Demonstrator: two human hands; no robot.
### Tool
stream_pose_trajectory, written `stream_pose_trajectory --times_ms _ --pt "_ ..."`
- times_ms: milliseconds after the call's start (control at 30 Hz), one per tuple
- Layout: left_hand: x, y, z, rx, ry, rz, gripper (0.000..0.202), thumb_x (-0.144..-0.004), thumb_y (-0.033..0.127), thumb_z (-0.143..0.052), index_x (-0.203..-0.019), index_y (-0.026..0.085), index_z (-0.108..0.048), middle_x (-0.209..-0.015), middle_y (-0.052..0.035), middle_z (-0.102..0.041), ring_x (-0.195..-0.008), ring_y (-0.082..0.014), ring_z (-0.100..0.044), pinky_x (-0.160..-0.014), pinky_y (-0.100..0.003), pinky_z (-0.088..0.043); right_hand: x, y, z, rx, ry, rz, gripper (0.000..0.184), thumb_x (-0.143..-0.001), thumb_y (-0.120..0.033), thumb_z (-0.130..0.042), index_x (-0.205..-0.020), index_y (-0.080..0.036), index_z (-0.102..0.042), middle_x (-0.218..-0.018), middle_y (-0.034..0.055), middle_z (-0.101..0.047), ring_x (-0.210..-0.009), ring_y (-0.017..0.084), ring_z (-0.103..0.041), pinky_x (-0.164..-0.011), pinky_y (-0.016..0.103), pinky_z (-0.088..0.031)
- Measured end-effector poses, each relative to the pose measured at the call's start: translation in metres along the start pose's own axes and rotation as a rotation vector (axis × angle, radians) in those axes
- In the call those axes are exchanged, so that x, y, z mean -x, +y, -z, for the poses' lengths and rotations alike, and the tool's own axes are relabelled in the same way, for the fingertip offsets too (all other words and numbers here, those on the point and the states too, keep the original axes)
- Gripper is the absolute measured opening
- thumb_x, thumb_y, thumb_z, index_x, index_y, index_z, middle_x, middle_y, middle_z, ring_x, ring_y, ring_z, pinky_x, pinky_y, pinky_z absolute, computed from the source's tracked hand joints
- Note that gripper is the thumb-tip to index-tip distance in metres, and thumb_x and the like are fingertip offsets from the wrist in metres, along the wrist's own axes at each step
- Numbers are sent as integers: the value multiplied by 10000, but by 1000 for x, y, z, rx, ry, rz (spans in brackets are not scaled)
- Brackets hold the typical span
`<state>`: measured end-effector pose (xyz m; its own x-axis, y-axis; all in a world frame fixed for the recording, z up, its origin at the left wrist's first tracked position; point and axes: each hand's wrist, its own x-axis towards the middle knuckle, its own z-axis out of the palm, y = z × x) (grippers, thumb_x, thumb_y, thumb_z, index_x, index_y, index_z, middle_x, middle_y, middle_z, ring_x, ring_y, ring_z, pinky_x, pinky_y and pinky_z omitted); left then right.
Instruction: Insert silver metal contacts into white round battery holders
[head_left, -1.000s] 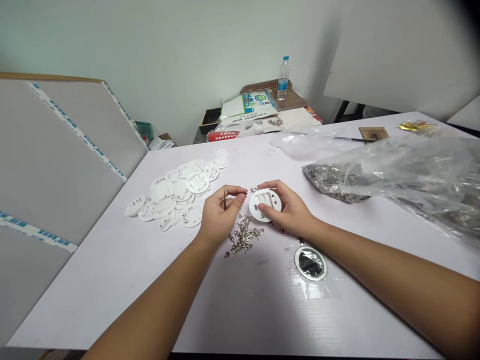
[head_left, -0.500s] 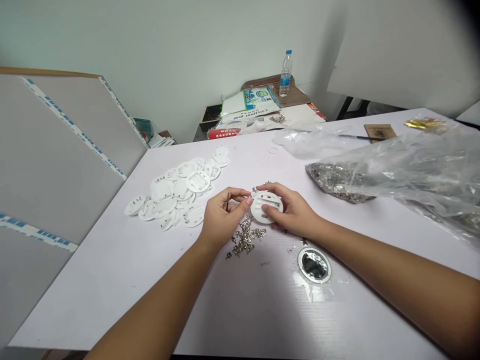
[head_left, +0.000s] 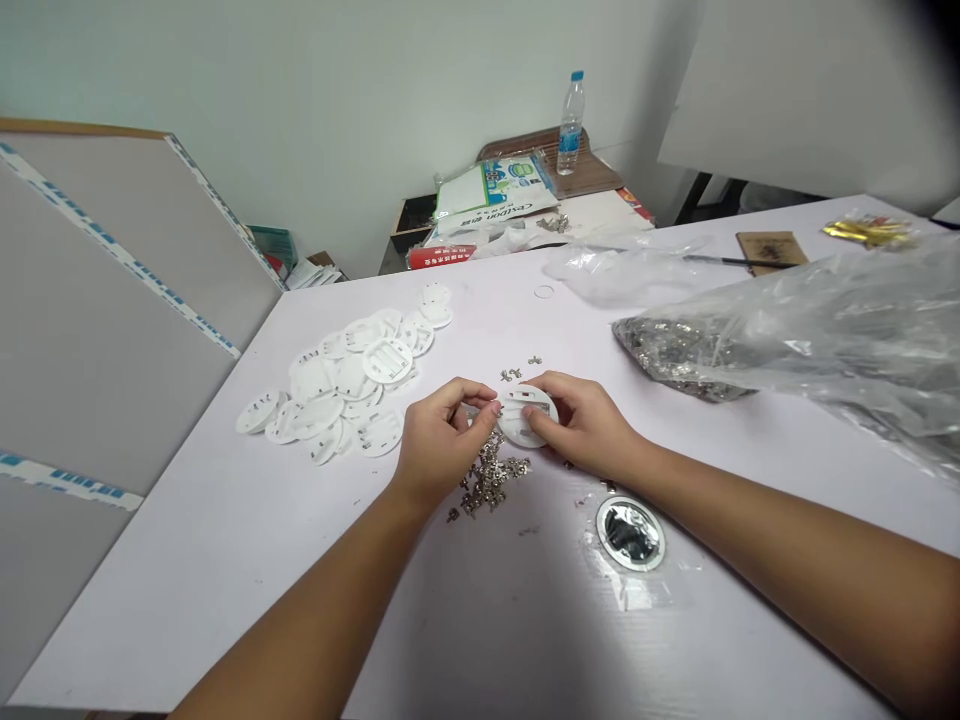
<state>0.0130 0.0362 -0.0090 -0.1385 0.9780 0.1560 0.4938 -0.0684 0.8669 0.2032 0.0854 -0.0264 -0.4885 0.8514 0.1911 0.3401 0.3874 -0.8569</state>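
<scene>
My right hand (head_left: 581, 415) is closed on a round white plastic disc (head_left: 517, 425) with slots and small metal pieces in it, thumb on its face. At the disc's left edge, my left hand (head_left: 450, 430) is pinched, thumb against forefinger; what sits between those fingertips is too small to make out. Just below the hands lies a heap of small metal clips (head_left: 491, 480). A few loose clips (head_left: 511, 375) rest beyond the disc. A pile of similar white discs (head_left: 337, 390) spreads to the left.
A clear plastic bag of metal pieces (head_left: 675, 360) lies at the right. Near my right forearm is a round black-centred piece with a silver rim (head_left: 631, 533) on clear film. Behind the table stands a water bottle (head_left: 571, 130); a grey panel (head_left: 112, 300) borders the left.
The disc has shifted slightly left and tilted in my right hand. My left hand stays pinched at its edge. The whole view has moved a little.
</scene>
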Motion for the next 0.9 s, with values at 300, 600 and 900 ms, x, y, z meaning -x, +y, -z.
stream_pose_trajectory --times_ms 300,600,900 --pt "-3 -6 0 -32 -46 30 186 -812 351 -694 -948 224 -687 -613 24 -535 -532 -89 -443 -542 -237 -425 0 0 0 -3 -29 91 168 -857 -198 -581 -998 -192 -671 -824 -1 -580 -620 95 -478 -573 252 -389" --pt "-4 -6 1 10 -123 16 196 -828 339 -679 -968 202 -662 -766 -12 -629 -496 -57 -365 -459 -204 -327 0 1 0 -24 -53 86 100 -863 -230 -585 -910 -175 -654 -821 10 -573 -619 96 -471 -571 253 -380" --pt "-1 0 0 -57 -131 -24 208 -844 301 -651 -1041 235 -650 -811 0 -639 -497 -57 -351 -462 -215 -321 0 -1 1 -91 -60 -19 135 -899 -270 -552 -860 -167 -630 -811 13 -562 -597 96 -487 -540 253 -373"
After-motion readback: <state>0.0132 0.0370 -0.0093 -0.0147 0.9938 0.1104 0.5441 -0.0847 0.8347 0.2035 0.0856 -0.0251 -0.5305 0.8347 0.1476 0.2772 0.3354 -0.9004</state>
